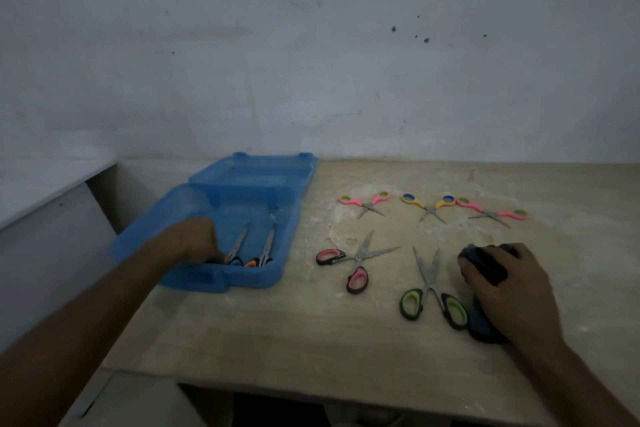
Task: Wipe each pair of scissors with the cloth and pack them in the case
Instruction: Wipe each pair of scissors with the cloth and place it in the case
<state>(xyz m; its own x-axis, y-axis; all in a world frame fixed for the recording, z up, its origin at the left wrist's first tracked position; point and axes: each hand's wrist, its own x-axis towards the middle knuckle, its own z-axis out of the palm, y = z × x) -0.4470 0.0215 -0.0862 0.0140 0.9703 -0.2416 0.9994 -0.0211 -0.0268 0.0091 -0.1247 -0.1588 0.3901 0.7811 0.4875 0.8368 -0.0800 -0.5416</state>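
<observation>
An open blue plastic case (249, 282) lies at the table's left. Two pairs of scissors rest inside it, one with a blue-black handle (239, 243) and one with an orange handle (266, 246). My left hand (194, 239) reaches into the case, fingertips pinched at the blue-black handle. My right hand (509, 288) rests on the table at the right, gripping a dark cloth (485, 263). Loose on the table are pink-black scissors (358, 258), green-black scissors (431, 288), and three small pairs behind them: pink-green (367, 205), yellow-blue (429, 208) and pink-green (491, 213).
The case's lid (252, 173) lies folded back toward the wall. The beige table (311, 340) is dusty and ends at a front edge near me. A white ledge (52, 191) sits to the left, below table level.
</observation>
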